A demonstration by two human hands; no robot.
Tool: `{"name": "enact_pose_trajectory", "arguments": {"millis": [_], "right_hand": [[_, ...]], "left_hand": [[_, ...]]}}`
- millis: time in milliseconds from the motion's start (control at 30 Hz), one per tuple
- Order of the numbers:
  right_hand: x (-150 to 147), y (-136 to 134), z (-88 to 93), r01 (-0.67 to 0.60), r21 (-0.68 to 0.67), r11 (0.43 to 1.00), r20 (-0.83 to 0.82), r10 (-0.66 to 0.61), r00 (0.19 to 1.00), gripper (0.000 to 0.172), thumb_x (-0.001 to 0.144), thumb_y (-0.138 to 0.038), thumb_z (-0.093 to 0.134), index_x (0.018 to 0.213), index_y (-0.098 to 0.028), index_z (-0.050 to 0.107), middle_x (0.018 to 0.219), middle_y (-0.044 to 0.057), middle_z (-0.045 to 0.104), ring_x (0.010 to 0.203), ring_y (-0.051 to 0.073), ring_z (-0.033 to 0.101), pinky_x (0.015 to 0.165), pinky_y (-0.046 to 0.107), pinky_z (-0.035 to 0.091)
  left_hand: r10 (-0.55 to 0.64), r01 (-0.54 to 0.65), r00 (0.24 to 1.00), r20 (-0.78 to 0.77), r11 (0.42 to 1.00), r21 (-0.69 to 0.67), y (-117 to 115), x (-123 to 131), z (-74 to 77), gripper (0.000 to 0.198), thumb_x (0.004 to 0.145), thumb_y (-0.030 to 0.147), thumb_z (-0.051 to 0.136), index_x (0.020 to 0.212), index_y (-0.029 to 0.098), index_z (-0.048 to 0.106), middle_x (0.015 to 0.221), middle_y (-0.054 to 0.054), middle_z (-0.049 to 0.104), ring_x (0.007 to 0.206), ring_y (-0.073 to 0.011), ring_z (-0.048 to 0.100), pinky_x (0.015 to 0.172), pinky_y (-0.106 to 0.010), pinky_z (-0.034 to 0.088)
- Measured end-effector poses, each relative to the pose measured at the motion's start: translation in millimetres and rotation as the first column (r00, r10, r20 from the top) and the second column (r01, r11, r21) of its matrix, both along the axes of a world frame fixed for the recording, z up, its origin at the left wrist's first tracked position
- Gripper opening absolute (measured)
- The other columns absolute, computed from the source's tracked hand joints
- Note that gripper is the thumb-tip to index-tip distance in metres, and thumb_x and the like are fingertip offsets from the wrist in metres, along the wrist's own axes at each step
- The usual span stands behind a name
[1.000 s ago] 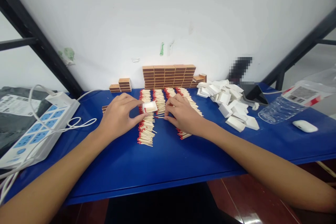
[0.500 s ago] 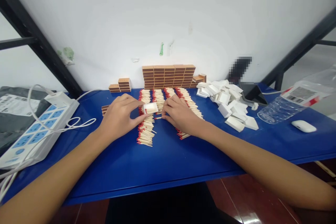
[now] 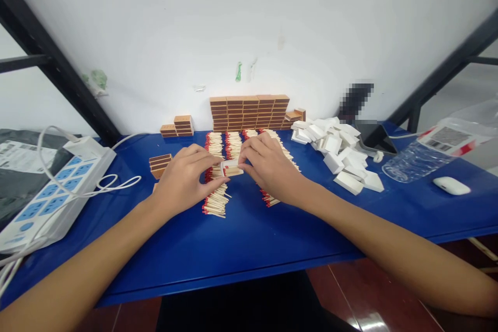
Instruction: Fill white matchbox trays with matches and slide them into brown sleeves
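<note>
My left hand (image 3: 187,174) pinches the left end of a small white matchbox tray (image 3: 223,165) between thumb and fingers. Red-headed matches (image 3: 234,170) lie at the tray, and my right hand (image 3: 272,168) closes its fingertips on their pale ends at the right. Its fingers partly cover the tray's right end. Below and behind both hands, loose matches lie in long rows; the left row (image 3: 215,202) runs under the tray. The right row (image 3: 269,199) passes under my right hand, which hides much of it.
Brown matchboxes are stacked (image 3: 249,113) against the wall, with smaller stacks (image 3: 182,125) to the left. A heap of white trays (image 3: 342,153) lies right. A power strip (image 3: 54,192) with cables is on the left; a plastic bottle (image 3: 420,158) and white case (image 3: 451,185) lie right.
My left hand has moved slightly right and down with the tray. My right hand has brought its match up to the tray, where matches now show.
</note>
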State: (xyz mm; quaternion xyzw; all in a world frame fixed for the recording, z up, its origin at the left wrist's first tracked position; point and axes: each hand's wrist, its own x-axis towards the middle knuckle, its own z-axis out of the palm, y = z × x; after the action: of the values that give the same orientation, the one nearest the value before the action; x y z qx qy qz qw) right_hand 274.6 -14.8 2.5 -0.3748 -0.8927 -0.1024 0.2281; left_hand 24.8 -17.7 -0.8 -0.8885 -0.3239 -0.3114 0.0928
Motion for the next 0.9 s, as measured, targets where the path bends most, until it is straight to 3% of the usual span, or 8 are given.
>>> {"name": "enact_pose_trajectory", "arguments": {"millis": [167,300,533,900], "right_hand": [[-2,0,-5.1,-0.061,0.009,0.998,-0.070,0.061,0.996,0.020,0.109,-0.024,0.051,0.100,-0.020,0.069,0.112,0.014,0.068,0.106,0.029,0.050,0.088,0.044,0.039],[3,4,-3.7,-0.028,-0.005,1.000,-0.124,0.027,0.992,0.019,0.108,-0.024,0.054,0.099,-0.020,0.070,0.110,0.012,0.069,0.105,0.028,0.051,0.089,0.044,0.039],[11,18,-15.4,-0.010,-0.098,0.995,0.009,0.011,1.000,0.012,0.102,-0.022,0.065,0.102,-0.018,0.077,0.114,0.013,0.067,0.109,0.029,0.049,0.092,0.045,0.039],[9,23,-23.9,-0.018,-0.115,0.993,0.034,0.022,0.999,0.011,0.102,-0.022,0.065,0.104,-0.017,0.074,0.113,0.013,0.066,0.111,0.029,0.048,0.092,0.044,0.039]], "left_hand": [[-0.027,0.027,1.000,0.008,0.999,-0.026,-4,3,-0.7,0.030,0.094,0.037,0.079,0.115,0.016,0.076,0.099,-0.009,0.079,0.097,-0.0272,0.068,0.088,-0.043,0.054],[0.024,-0.025,0.999,0.031,1.000,0.009,2,-4,0.2,0.030,0.093,0.040,0.080,0.111,0.016,0.077,0.096,-0.009,0.079,0.093,-0.0272,0.068,0.086,-0.043,0.055],[0.131,-0.133,0.991,0.039,0.989,0.066,13,-16,1.5,0.030,0.094,0.042,0.078,0.110,0.017,0.078,0.099,-0.010,0.080,0.094,-0.0281,0.069,0.086,-0.042,0.056],[0.127,-0.129,0.991,0.028,0.989,0.078,11,-14,0.0,0.030,0.095,0.044,0.077,0.108,0.017,0.078,0.097,-0.010,0.079,0.092,-0.0271,0.069,0.085,-0.042,0.056]]}}
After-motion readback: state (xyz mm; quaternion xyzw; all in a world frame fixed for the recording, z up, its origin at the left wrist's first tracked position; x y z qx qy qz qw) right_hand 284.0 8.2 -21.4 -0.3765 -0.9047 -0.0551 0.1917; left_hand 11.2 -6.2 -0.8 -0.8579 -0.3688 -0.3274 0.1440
